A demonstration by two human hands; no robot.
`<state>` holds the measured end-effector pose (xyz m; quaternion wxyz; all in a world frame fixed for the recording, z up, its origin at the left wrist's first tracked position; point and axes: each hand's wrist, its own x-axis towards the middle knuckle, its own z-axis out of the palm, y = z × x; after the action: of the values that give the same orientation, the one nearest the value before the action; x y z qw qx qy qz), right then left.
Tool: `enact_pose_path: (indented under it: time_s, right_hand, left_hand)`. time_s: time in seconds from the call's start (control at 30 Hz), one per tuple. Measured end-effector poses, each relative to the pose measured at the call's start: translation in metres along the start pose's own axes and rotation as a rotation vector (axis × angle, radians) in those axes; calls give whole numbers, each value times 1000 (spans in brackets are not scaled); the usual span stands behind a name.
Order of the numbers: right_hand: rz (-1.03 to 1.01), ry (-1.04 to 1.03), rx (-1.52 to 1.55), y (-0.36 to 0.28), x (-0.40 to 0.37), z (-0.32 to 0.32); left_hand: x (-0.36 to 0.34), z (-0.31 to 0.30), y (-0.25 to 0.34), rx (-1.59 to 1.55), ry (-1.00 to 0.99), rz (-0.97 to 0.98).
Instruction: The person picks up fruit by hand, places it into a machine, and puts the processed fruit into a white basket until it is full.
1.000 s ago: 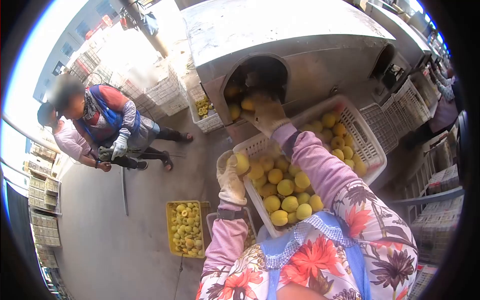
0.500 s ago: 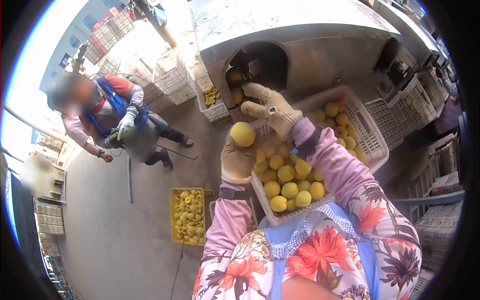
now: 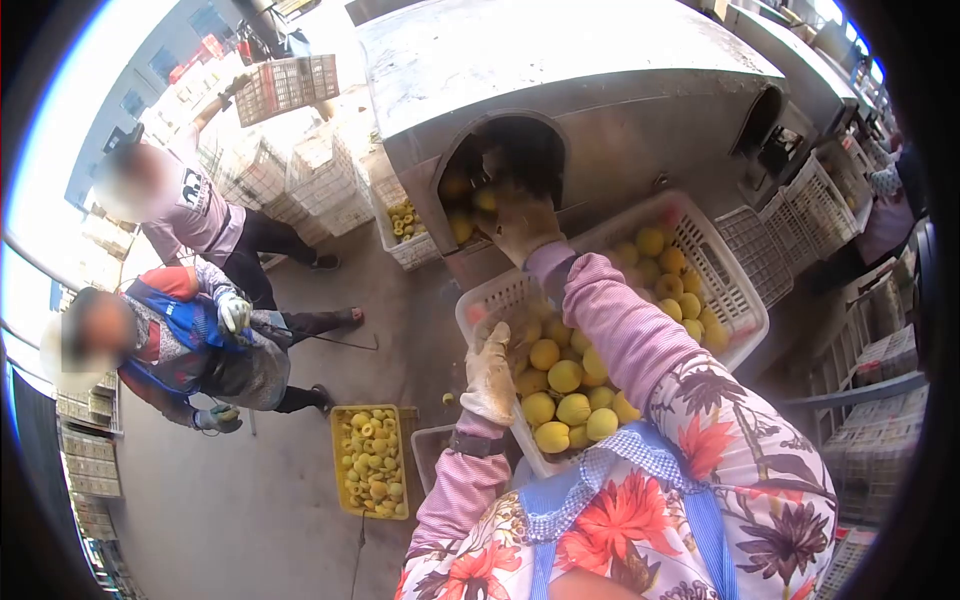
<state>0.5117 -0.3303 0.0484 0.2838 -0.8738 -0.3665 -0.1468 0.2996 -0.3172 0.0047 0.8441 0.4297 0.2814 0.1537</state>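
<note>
Metal machine [image 3: 640,125], top centre of the frame; its dark opening [image 3: 525,150] faces left of centre. White crate [image 3: 752,300], centre right, holds yellow fruit [image 3: 565,376]. Right hand [image 3: 525,232] is at the opening, fingers hidden; grip cannot be told. Left hand [image 3: 488,382] is at the crate's left rim; whether it pinches anything cannot be told. Fruit: probably light, firm, easily bruised; best cupped around its widest part. Versus 0.5 s earlier: right hand no longer spread over crate; fruit then raised in left hand no longer visible there.
</note>
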Motion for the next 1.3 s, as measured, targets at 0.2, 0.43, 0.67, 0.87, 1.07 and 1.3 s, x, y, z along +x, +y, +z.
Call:
enact_pose_path:
  time_s: [0.2,0.43,0.67,0.87,1.07,1.3]
  right_hand:
    - [58,-34,128,8,42,5]
    - [45,-384,367,70,-40,-74]
    - [-180,-839,-465,133,-153,-28]
    - [-62,-907,-240,138,-142,-21]
    - [92,-462,337,54,-137,-109]
    - [132,-362,882,32,-152,-95]
  left_hand:
    - [5,17,6,219,8,17]
    - [48,38,-54,1518,-445,-133]
    - [13,98,-124,2244,-595,-39]
    - [35,68,-89,1134,-244,-134]
    - [10,50,-48,511,-90,532]
    - [-20,58,-4,249,-108,465]
